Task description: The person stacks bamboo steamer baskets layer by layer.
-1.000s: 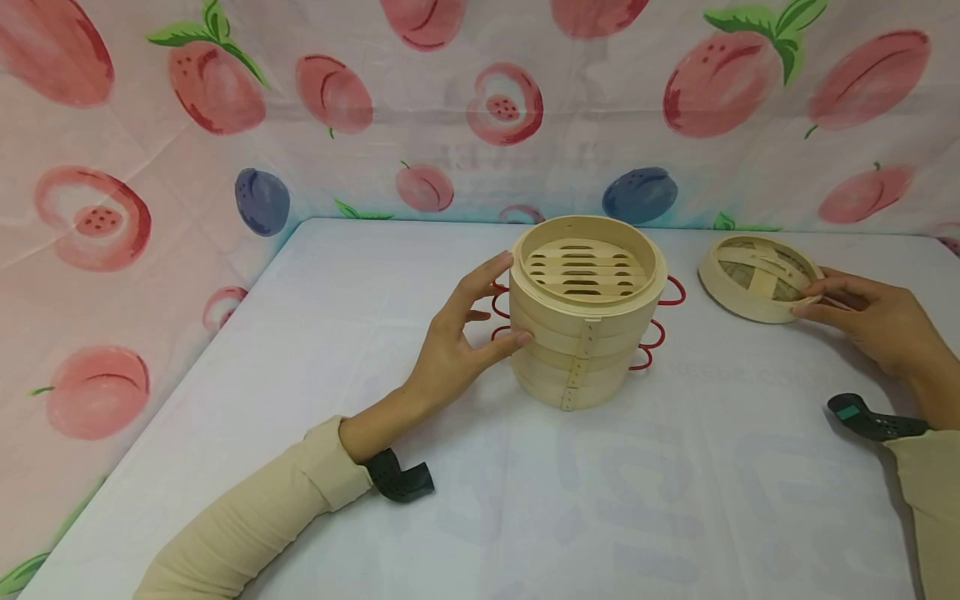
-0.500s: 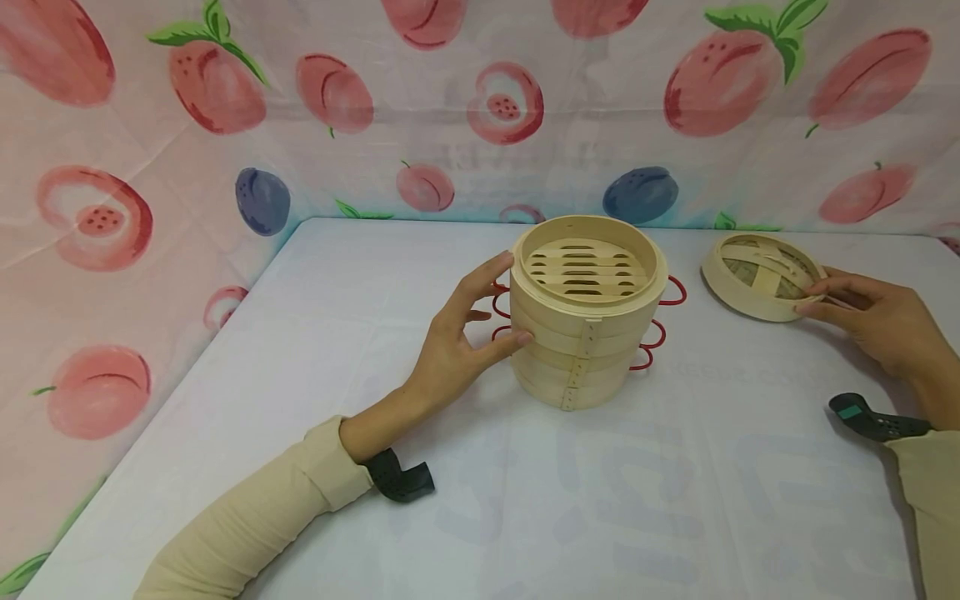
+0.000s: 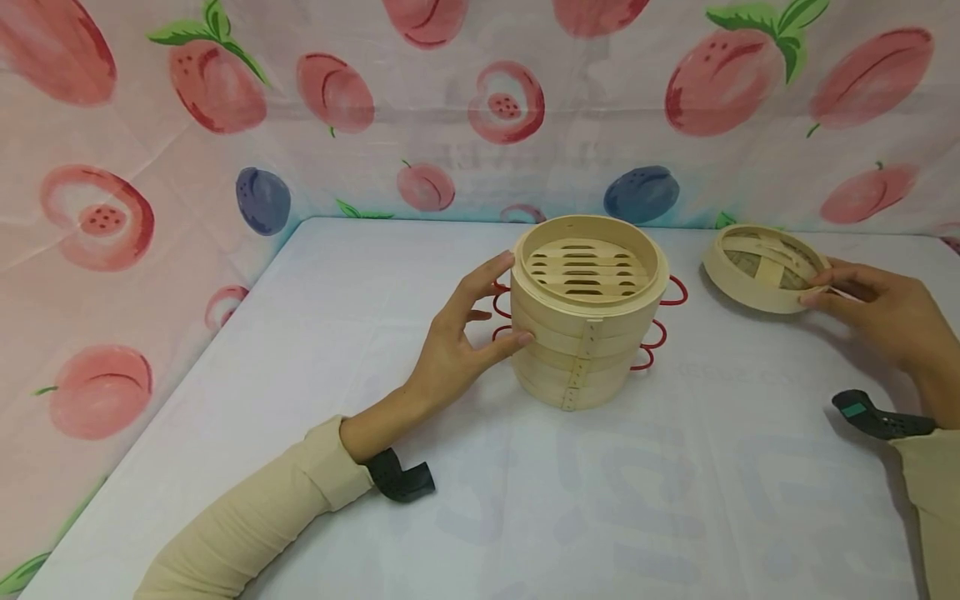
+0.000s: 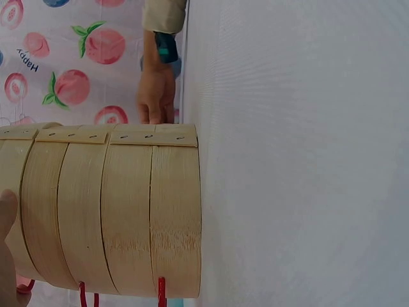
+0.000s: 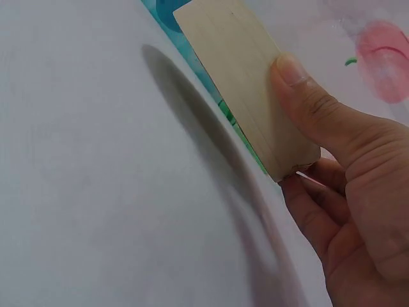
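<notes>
A stack of round bamboo steamer baskets [image 3: 551, 362] with red loop handles stands on the table, its slatted top tier uncovered. My left hand [image 3: 446, 354] holds the stack's left side, thumb on the front and fingers reaching behind the rim. In the left wrist view the steamer's [image 4: 128, 211] side fills the left part, with only a bit of the hand at the edge. To the right, my right hand [image 3: 888, 321] pinches the rim of the woven steamer lid [image 3: 750, 290]. In the right wrist view the lid [image 5: 239, 77] hangs above the table, apart from its shadow.
A white cloth covers the table [image 3: 337, 533]. Behind and to the left hangs a curtain [image 3: 420, 100] printed with peaches. Black bands [image 3: 401, 477] with protruding pieces sit at both wrists.
The right hand has raised the lid slightly off the table, moving it a little up and to the right. My left hand and the steamer stack have stayed still.
</notes>
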Tool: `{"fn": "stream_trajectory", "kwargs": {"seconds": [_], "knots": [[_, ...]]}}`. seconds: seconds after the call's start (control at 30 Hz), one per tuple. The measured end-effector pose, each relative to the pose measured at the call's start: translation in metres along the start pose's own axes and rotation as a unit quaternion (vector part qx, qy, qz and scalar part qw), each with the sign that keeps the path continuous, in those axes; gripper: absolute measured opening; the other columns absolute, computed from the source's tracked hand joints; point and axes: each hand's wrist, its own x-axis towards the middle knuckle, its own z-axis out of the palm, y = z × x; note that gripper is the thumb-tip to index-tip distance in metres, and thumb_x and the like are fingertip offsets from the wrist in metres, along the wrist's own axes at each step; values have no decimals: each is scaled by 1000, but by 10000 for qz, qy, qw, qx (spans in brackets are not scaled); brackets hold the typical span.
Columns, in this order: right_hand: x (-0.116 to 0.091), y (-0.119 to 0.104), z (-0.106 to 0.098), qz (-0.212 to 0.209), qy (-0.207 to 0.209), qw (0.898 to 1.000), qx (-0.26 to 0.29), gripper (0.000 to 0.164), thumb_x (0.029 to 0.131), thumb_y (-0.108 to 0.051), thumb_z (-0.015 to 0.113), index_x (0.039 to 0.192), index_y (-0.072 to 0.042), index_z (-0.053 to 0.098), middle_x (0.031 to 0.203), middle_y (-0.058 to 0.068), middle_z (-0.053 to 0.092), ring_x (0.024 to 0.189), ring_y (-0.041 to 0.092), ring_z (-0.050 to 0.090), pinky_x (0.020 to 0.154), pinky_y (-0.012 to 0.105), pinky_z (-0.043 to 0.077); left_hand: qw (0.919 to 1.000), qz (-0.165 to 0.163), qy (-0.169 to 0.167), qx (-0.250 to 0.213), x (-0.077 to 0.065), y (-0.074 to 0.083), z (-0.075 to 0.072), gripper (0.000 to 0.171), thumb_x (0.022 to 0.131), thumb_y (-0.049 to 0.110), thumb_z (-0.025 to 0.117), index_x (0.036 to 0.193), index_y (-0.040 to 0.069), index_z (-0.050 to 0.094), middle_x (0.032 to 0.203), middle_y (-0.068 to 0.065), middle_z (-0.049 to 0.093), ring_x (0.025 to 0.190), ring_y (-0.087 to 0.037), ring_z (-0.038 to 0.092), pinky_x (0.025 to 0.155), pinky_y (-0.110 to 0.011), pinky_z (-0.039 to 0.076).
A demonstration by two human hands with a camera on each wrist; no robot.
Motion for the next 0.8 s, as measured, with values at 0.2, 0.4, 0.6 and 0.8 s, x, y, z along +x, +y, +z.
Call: {"fn": "stream_trajectory", "kwargs": {"seconds": [0.2,0.4,0.6,0.8], "knots": [[-2,-14,-5,-233,37,9997,57,56,86,-56,61,121,-14,57,158,3,13,143,34,10,105,64,16,10000,18,10,39,0,-1,0,79,82,11,76,148,25,33,151,11,32,120,-15,45,86,-47,45],[-4,-29,-11,-445,100,9987,227,41,88,-49,63,119,-23,60,156,1,21,143,27,14,109,61,13,10000,41,8,63,1,-2,1,79,83,12,76,148,24,33,151,10,32,120,-16,46,85,-48,45],[-4,-52,-15,-542,119,9984,-47,45,90,-49,60,123,-19,58,154,15,23,140,39,18,102,65,26,10000,70,19,61,1,-2,1,79,82,12,77,147,23,33,151,10,31,120,-16,46,85,-48,46],[-8,-72,-17,-587,72,9982,-63,47,91,-47,59,125,-15,56,152,18,29,132,47,30,97,65,30,10000,42,21,71,1,-2,1,79,82,11,76,147,24,34,151,11,31,121,-15,46,86,-47,46]]}}
